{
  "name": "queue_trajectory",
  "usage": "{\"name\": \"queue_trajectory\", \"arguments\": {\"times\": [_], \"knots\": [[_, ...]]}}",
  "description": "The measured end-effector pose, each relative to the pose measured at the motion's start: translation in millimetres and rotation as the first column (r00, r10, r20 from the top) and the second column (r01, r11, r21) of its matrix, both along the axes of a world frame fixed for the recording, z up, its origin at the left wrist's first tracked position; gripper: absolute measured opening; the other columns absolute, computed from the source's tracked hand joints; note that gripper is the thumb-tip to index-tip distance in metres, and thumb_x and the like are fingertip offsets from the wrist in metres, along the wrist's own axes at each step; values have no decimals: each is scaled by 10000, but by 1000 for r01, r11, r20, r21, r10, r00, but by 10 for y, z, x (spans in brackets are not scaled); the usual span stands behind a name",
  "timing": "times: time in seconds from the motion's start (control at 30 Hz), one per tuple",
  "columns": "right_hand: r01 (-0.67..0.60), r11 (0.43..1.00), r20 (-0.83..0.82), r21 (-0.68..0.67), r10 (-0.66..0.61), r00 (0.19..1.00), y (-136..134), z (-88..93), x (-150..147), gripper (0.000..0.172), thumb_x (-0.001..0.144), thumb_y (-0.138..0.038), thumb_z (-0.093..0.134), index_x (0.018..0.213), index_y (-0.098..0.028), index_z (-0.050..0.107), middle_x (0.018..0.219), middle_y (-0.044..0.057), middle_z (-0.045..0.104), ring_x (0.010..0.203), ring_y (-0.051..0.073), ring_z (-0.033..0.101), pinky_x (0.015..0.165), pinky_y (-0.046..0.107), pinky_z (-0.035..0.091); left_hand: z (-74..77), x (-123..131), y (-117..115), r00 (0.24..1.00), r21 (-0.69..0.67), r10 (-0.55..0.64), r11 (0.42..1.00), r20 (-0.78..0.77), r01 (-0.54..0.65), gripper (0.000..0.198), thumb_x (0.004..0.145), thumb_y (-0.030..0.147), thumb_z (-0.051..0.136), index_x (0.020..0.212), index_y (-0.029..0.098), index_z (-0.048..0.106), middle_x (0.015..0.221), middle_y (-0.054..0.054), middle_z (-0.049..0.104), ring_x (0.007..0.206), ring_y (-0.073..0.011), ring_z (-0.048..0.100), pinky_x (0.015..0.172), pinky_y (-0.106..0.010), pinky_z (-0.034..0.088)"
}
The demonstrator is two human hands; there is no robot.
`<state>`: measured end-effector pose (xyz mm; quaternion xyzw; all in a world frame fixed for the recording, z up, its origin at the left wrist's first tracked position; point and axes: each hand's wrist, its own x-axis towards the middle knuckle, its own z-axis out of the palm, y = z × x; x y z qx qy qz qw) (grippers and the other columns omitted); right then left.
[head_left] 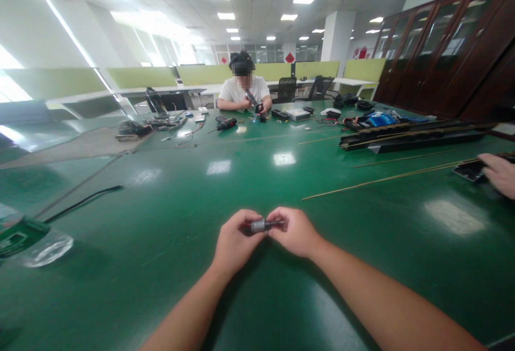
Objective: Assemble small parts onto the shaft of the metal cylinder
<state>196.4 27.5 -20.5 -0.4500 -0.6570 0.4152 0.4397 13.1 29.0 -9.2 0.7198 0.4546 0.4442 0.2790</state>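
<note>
Left grip (236, 236) holds a grey cylinder (258, 226); right grip (295, 231), its dark end (272, 225).

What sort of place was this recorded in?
Probably an office used partly as a workshop: it has yellow-green partition panels, tall glass-fronted brown wooden cabinets and a red-and-black drill-like tool on a glossy green table.

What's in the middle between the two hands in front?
In the head view, a small grey cylinder with a thinner, dark end sits between the left hand and right hand, both gripping it.
</note>
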Motion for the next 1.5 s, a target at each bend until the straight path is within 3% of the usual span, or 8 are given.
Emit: {"name": "queue_trajectory", "arguments": {"times": [0.7, 1.13, 1.5], "knots": [[66, 997, 27, -49, -65, 998, 34, 44, 26, 121, 768, -234, 685, 862, -165, 718, 818, 37, 738, 701, 169, 653, 693, 283, 515, -6, -20, 2, 998, -17, 66, 998, 20, -66, 229, 728, 300, 777, 908, 183, 698, 915, -47, 715, 810, -197, 688, 745, -305, 563], [81, 989, -113, -126, -95, 989, 49, 38, 31, 112, 799, -261, 645, 841, -158, 654, 660, -9, 638, 568, 136, 582, 577, 254, 466, 7, -31, 25, 989, -88, 114, 991, 96, -105, 253, 696, 265, 784, 918, 184, 694, 901, -32, 714, 797, -188, 683, 762, -304, 556], [148, 977, -267, -152, -184, 946, 73, 43, 45, 184, 818, -339, 645, 816, -156, 628, 643, -11, 619, 520, 117, 553, 533, 242, 438, 52, -15, 24, 969, -166, 194, 972, 151, -169, 325, 652, 290, 819, 926, 177, 688, 884, -34, 713, 782, -187, 677, 768, -293, 555]]}}
